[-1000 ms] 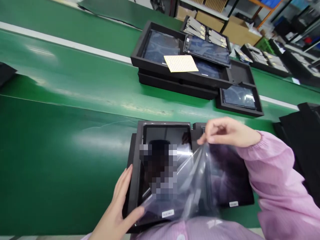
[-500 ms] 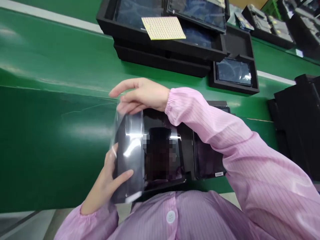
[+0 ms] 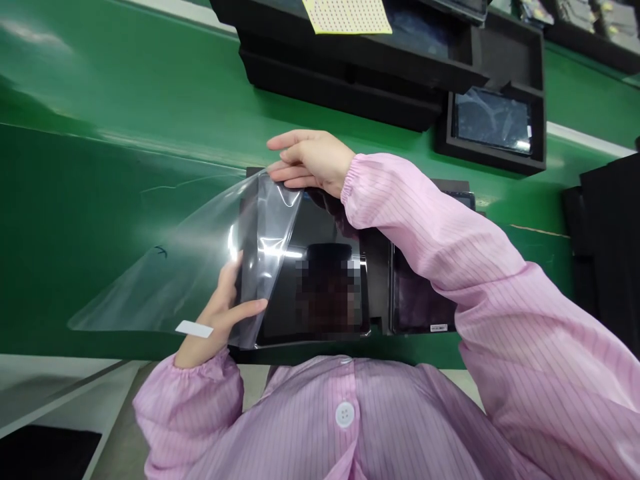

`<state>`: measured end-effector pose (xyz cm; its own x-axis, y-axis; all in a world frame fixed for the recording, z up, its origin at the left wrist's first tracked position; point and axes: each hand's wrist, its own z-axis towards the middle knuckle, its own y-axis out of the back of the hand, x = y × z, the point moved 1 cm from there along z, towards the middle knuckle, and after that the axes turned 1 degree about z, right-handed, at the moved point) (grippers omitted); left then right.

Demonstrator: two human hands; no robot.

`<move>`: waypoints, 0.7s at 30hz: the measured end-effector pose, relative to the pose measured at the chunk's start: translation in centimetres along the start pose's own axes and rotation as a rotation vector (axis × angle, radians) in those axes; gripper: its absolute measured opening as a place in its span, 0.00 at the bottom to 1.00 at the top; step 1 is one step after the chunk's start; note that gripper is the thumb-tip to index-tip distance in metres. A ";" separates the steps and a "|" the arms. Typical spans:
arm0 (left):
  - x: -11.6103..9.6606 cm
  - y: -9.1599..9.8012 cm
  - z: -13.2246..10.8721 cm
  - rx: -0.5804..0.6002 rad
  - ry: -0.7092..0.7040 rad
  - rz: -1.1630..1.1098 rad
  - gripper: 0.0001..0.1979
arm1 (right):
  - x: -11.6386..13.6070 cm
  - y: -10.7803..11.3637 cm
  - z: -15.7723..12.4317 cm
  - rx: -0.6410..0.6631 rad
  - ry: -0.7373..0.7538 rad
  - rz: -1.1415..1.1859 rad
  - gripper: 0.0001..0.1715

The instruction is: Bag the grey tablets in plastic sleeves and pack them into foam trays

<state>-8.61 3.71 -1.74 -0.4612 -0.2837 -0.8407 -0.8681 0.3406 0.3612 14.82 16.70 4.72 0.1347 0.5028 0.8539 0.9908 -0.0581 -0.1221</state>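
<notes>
A black tray (image 3: pixel 380 293) lies on the green belt just in front of me, with two dark glossy screens side by side: the left screen (image 3: pixel 320 267) and the right screen (image 3: pixel 420 300). My right hand (image 3: pixel 310 160) reaches across above the tray's far left corner and pinches a clear plastic film (image 3: pixel 180 273). The film hangs peeled off to the left of the left screen, a white tab (image 3: pixel 194 329) at its lower edge. My left hand (image 3: pixel 223 313) rests on the tray's left edge, thumb pressed on the screen's corner, partly behind the film.
Further back on the green belt (image 3: pixel 100 133) sit stacked black trays (image 3: pixel 340 87) with a yellow dotted sheet (image 3: pixel 347 15) on top, and a smaller tray holding a screen (image 3: pixel 493 120). Black foam pieces (image 3: pixel 607 247) stand at the right. A grey ledge (image 3: pixel 55 387) borders the belt near me.
My right hand has swept from the right of the tray to its far left corner, pulling the film off the left screen. The film now hangs out to the left. My view has tilted down.
</notes>
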 end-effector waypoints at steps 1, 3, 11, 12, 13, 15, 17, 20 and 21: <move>0.0 0.0 0.1 0.011 -0.007 -0.008 0.36 | 0.1 0.2 -0.3 0.001 0.003 -0.011 0.14; 0.1 0.2 0.1 0.048 -0.024 -0.013 0.38 | 0.4 0.9 -1.0 0.015 0.008 -0.045 0.12; -1.6 -1.5 -2.2 -0.277 -0.342 0.634 0.34 | 1.2 12.7 -7.8 -0.255 0.262 -0.256 0.08; -2.2 -2.4 -2.6 -0.293 -0.434 0.726 0.31 | 0.9 14.9 -8.9 -0.328 0.319 -0.296 0.09; -2.9 -3.6 -2.9 -0.286 -0.530 0.799 0.28 | 0.4 17.0 -10.0 -0.420 0.375 -0.357 0.09; -4.4 -6.2 -3.3 -0.218 -0.714 0.882 0.25 | -0.9 20.6 -11.8 -0.619 0.478 -0.526 0.10; -5.6 -9.0 -3.5 -0.137 -0.876 0.906 0.26 | -2.7 23.0 -13.1 -0.681 0.526 -0.606 0.10; -7.0 -12.3 -3.5 -0.049 -1.032 0.897 0.26 | -6.0 24.3 -13.8 -0.644 0.556 -0.683 0.14; -7.3 -13.0 -3.5 -0.020 -1.068 0.891 0.26 | -7.0 24.3 -13.8 -0.623 0.564 -0.705 0.16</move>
<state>5.43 -1.76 1.10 -0.5002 0.8371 -0.2217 -0.3661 0.0275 0.9302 38.13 -0.16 2.75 -0.6357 0.1365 0.7598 0.6583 -0.4181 0.6260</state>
